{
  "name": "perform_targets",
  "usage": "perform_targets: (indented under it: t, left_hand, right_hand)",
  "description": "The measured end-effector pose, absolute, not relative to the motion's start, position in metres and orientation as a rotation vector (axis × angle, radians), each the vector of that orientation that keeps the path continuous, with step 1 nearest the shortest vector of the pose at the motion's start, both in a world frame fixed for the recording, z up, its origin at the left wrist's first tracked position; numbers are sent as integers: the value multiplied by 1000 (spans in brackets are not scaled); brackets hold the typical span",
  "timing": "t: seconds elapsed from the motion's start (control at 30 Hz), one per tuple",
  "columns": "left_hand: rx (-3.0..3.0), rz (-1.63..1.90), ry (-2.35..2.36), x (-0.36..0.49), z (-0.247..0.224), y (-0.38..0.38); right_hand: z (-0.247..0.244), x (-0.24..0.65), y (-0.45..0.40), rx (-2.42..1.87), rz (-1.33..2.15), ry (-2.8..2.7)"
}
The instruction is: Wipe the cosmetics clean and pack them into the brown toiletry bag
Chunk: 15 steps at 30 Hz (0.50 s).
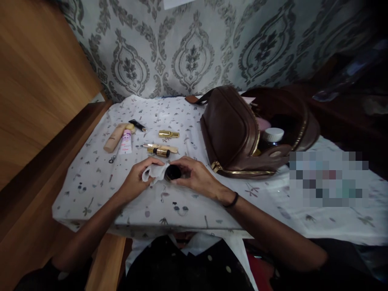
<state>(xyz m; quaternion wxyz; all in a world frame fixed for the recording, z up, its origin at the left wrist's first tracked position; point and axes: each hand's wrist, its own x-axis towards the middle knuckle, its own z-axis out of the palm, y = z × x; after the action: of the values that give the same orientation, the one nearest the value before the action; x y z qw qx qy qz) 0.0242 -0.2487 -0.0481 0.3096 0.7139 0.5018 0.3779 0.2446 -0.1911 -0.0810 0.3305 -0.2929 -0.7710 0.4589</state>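
My left hand (140,176) pinches a crumpled white tissue (156,171), which touches the side of a small round jar with a black top (173,172). The jar is gripped between the fingers and thumb of my right hand (195,176), low over the cloth. Just beyond my hands lie a gold and black tube (158,152), a slim pale tube (168,148) and a gold lipstick case (169,134). Further left are a beige bottle (115,138), a white and purple squeeze tube (126,142) and a black tube (137,125).
A brown leather bag (232,129) stands unzipped at the right, with a white-capped bottle (273,135) inside. The patterned cloth (145,210) covers the table. A wooden panel (45,81) rises at the left and a patterned wall (194,52) behind. A blurred-out patch (329,179) lies right of the bag.
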Motion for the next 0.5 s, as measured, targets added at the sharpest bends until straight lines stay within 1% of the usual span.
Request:
perform_targets:
  t: [0.13,0.23,0.33,0.5]
  left_hand:
    - [1969,1098,1271,27,-47,-253]
    - [2103,1202,1182,30,-50,-256]
    - [2296,1274,1073,35,-51,-258]
    - [2607,1219,951,44,-51,-262]
  right_hand:
    - [-83,243,-192,-758,1541,-1760]
    - [-82,241,-193,-757,1707,-1636]
    - [-81,240,-192,-759,1738,-1565]
    - [-83,240,-187,-705,1761,-1469]
